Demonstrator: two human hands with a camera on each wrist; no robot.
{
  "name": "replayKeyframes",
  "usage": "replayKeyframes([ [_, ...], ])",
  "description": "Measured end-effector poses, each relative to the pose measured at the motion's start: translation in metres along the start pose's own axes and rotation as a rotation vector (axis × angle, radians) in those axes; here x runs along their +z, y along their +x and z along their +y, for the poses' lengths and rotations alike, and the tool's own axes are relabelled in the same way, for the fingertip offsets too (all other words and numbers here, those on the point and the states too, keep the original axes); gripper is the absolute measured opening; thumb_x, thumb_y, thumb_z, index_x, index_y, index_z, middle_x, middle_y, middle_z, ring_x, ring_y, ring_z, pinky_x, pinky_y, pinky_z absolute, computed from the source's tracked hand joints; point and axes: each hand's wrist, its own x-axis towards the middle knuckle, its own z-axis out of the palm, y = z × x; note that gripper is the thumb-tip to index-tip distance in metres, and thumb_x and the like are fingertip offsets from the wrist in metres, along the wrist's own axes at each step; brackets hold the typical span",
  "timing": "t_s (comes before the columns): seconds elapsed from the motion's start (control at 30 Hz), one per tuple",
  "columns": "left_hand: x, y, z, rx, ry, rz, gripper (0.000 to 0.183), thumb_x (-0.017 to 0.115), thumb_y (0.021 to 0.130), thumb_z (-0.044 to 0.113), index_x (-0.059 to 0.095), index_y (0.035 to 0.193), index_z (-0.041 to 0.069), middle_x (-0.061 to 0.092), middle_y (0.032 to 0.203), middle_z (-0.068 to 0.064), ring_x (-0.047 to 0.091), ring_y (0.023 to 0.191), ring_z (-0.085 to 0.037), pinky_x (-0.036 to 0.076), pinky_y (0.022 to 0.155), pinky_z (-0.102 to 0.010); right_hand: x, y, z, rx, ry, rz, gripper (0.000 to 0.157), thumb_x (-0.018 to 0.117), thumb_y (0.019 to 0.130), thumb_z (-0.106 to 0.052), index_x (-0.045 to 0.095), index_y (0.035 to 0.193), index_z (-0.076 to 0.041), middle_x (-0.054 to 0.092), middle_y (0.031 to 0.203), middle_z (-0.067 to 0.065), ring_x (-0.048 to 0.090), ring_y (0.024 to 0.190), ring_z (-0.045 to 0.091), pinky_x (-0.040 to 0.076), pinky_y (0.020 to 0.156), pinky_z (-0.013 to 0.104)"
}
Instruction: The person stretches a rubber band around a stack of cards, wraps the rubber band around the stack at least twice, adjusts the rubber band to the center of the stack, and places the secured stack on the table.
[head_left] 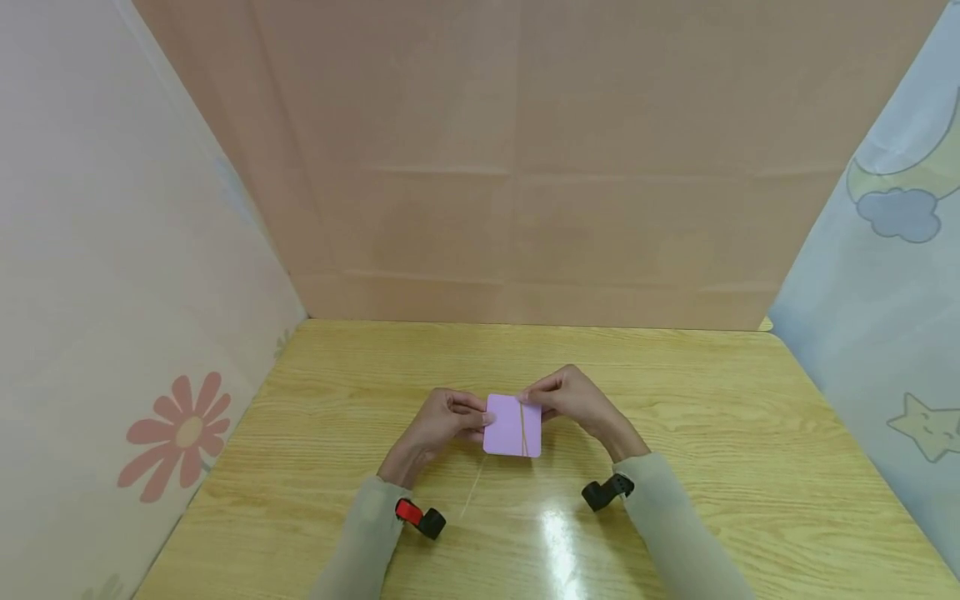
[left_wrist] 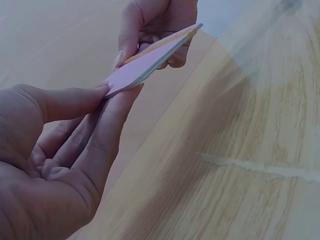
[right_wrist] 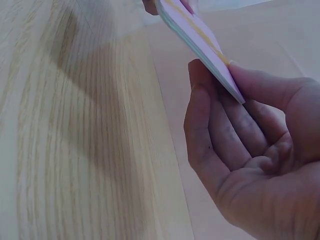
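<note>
A thin stack of pink cards (head_left: 503, 427) is held above the table between both hands, tilted, its layered edge showing pale green in the wrist views. Around its right part runs a tan rubber band (head_left: 523, 429), with two strands that spread slightly apart toward the near edge. My left hand (head_left: 448, 417) pinches the stack's left side, thumb on top and fingers beneath. At the far right corner my right hand (head_left: 573, 402) pinches the stack, its thumb by the band (right_wrist: 220, 54). The underside of the stack is hidden.
The wooden table (head_left: 337, 367) spreads beneath both hands. A brown paper-like sheet (head_left: 517, 167) stands behind it. Patterned cloth walls (head_left: 150, 292) rise at left and right. Wrist straps with black devices (head_left: 600, 495) sit on both sleeves.
</note>
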Motion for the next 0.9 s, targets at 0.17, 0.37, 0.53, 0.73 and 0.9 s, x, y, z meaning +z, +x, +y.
replayKeyframes([
  [0.17, -0.0017, -0.0008, -0.0001, 0.005, 0.009, -0.014, 0.016, 0.076, 0.092, -0.003, 0.074, 0.105, -0.011, 0.078, 0.083, -0.005, 0.074, 0.073, -0.015, 0.065, 0.066, -0.029, 0.0006, 0.0003, 0.001, -0.007, -0.003, -0.018, 0.024, 0.071, 0.1, -0.013, 0.078, 0.112, 0.007, 0.079, 0.108, 0.022, 0.076, 0.082, 0.019, 0.067, 0.08, 0.049],
  [0.37, -0.0012, -0.0021, -0.0002, 0.017, 0.03, -0.048, 0.016, 0.075, 0.092, -0.004, 0.074, 0.107, -0.012, 0.08, 0.086, -0.008, 0.076, 0.074, -0.016, 0.065, 0.065, -0.028, 0.0053, 0.0012, 0.0027, -0.005, -0.02, -0.032, 0.023, 0.073, 0.098, -0.014, 0.08, 0.11, 0.005, 0.08, 0.107, 0.019, 0.074, 0.081, 0.018, 0.066, 0.075, 0.041],
  [0.53, 0.0037, -0.0021, 0.0012, 0.021, 0.051, -0.078, 0.02, 0.075, 0.094, -0.002, 0.073, 0.11, -0.013, 0.081, 0.092, -0.013, 0.077, 0.075, -0.017, 0.066, 0.068, -0.03, 0.0088, 0.0035, 0.0014, -0.002, -0.046, -0.027, 0.023, 0.076, 0.096, -0.018, 0.081, 0.107, 0.002, 0.079, 0.104, 0.015, 0.069, 0.08, 0.017, 0.059, 0.069, 0.031],
  [0.73, 0.0051, -0.0012, -0.0003, 0.014, 0.036, -0.048, 0.02, 0.076, 0.093, 0.0, 0.074, 0.109, -0.012, 0.08, 0.089, -0.009, 0.076, 0.072, -0.015, 0.065, 0.067, -0.028, 0.0088, 0.0032, 0.0026, 0.001, -0.024, -0.017, 0.025, 0.076, 0.097, -0.02, 0.081, 0.108, 0.002, 0.08, 0.097, 0.01, 0.069, 0.077, 0.015, 0.059, 0.067, 0.031],
  [0.9, 0.0046, -0.0015, -0.0004, 0.006, 0.017, -0.036, 0.022, 0.076, 0.094, 0.001, 0.074, 0.112, -0.011, 0.081, 0.091, -0.009, 0.076, 0.075, -0.014, 0.065, 0.068, -0.026, 0.0081, 0.0018, 0.0025, 0.027, 0.011, 0.008, 0.029, 0.075, 0.098, -0.026, 0.081, 0.11, -0.001, 0.08, 0.098, 0.008, 0.071, 0.08, 0.016, 0.062, 0.073, 0.033],
])
